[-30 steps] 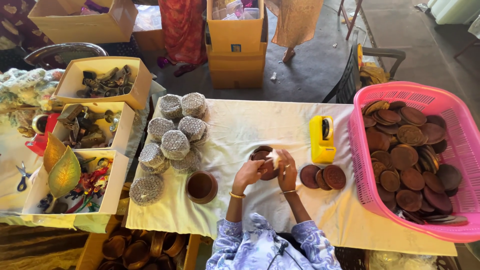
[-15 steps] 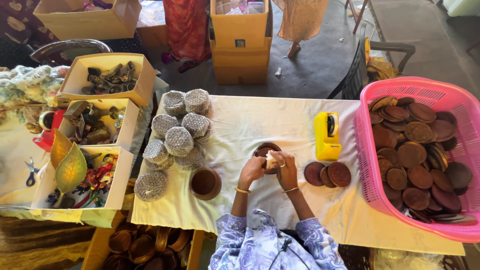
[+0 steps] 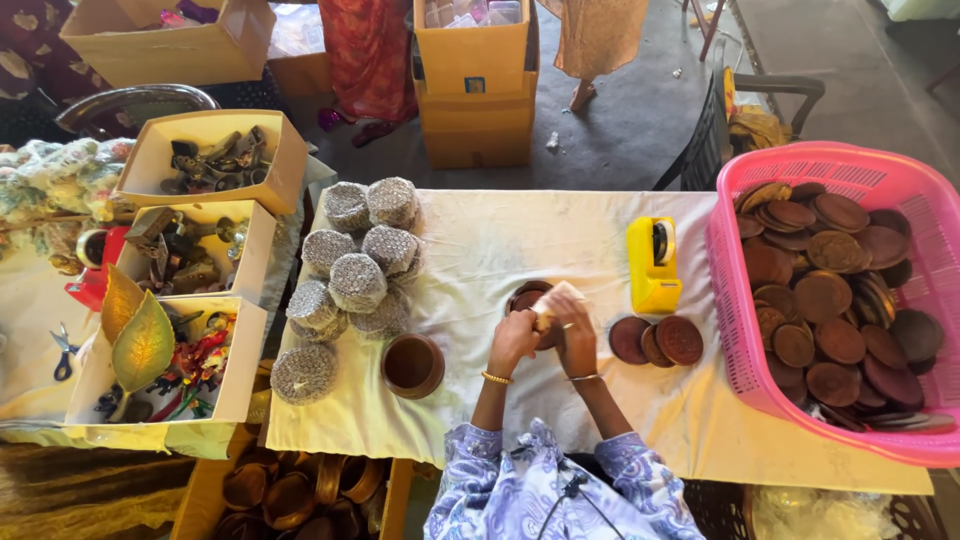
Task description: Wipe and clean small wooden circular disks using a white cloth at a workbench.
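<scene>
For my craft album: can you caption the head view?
Both hands, left hand and right hand, hold a brown disc beside a pink basket of discs.

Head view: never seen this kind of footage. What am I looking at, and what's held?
There is no machine here. One camera worn on a person's head looks down at their two bare hands over a table covered with pale cloth. The left hand and right hand are together on a brown disc with a pale piece against it; what the piece is cannot be told. To the right lie three loose discs, a yellow tape dispenser and a pink basket full of discs. To the left are a brown bowl, wrapped bundles and cardboard boxes of small parts.
</scene>
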